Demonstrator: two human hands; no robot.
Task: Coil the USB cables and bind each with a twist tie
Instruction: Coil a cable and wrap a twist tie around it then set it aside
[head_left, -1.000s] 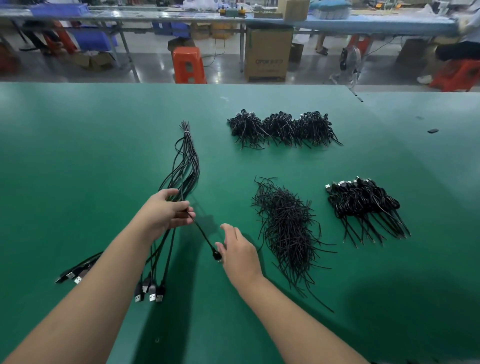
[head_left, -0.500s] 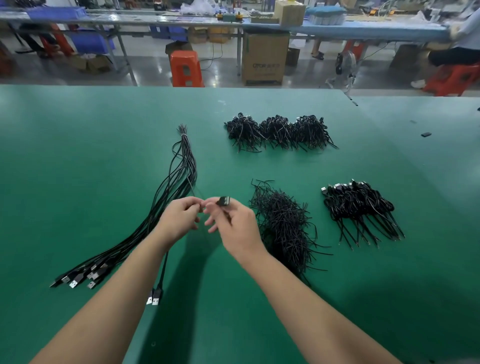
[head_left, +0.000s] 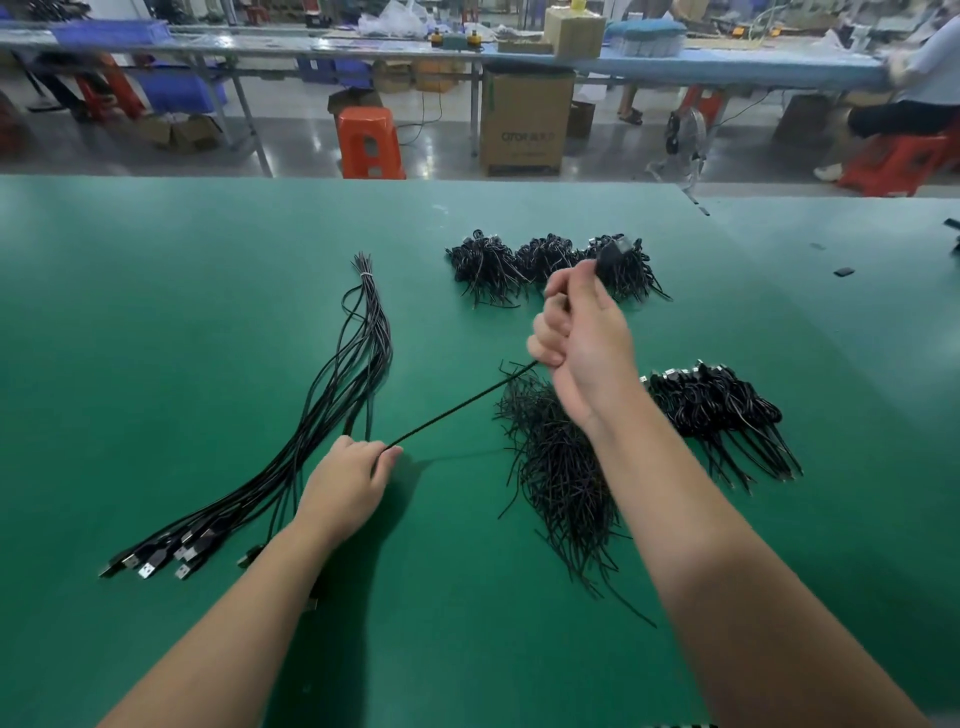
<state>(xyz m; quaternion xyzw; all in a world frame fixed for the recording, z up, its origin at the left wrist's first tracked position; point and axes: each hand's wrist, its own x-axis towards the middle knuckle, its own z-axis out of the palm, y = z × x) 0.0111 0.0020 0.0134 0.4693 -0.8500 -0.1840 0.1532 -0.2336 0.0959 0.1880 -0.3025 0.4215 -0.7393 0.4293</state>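
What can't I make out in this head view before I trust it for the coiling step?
- Plug end of the cable: motion-blurred above the right hand; its type is unreadable.
- Cable between the right hand's fingers: hidden by the fist, so any loop already formed is unseen.
- Left hand grip: fingertips face away; the pinch is unclear.
- Twist ties: too thin to count.
- Some plugs of the loose bundle: covered by the left forearm.
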